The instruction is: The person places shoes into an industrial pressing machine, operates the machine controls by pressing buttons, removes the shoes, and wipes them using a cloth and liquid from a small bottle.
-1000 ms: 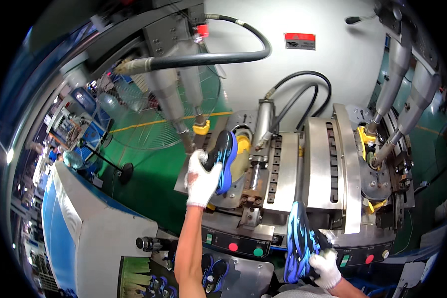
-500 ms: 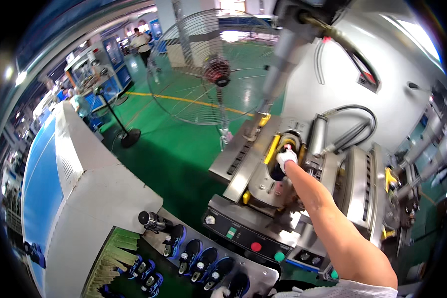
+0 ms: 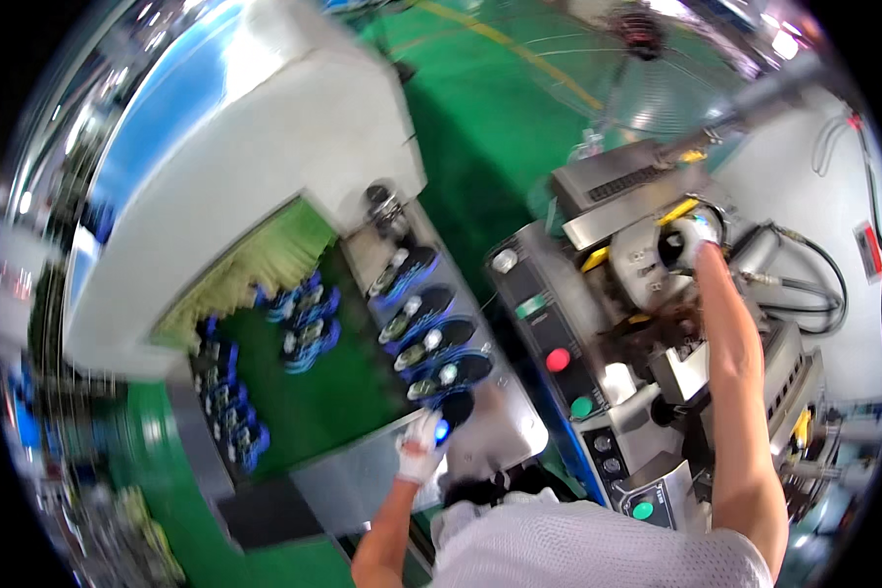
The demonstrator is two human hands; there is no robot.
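My left hand point(image 3: 420, 447), in a white glove, is closed on the near end of a dark sneaker point(image 3: 456, 406). This shoe is the nearest in a row of black-and-blue sneakers point(image 3: 431, 338) on a metal ledge. Off to the right, my right arm stretches forward into a metal pressing machine point(image 3: 647, 269). There my gloved right hand point(image 3: 694, 238) is closed over a dark shoe point(image 3: 671, 247) in the machine's cavity. Most of that shoe is hidden by the hand, and motion blurs both hands.
More sneakers point(image 3: 230, 402) lie on a green conveyor belt point(image 3: 353, 397) below a fringed curtain point(image 3: 255, 269). A flask point(image 3: 386, 208) stands at the ledge's far end. The machine's control panel point(image 3: 549, 328) carries red and green buttons. A large fan point(image 3: 637, 34) is beyond it.
My view has swung left and down, so the ledge and conveyor show more fully. My left hand and forearm have come into view beside the nearest shoe. My right hand stays at the machine's cavity.
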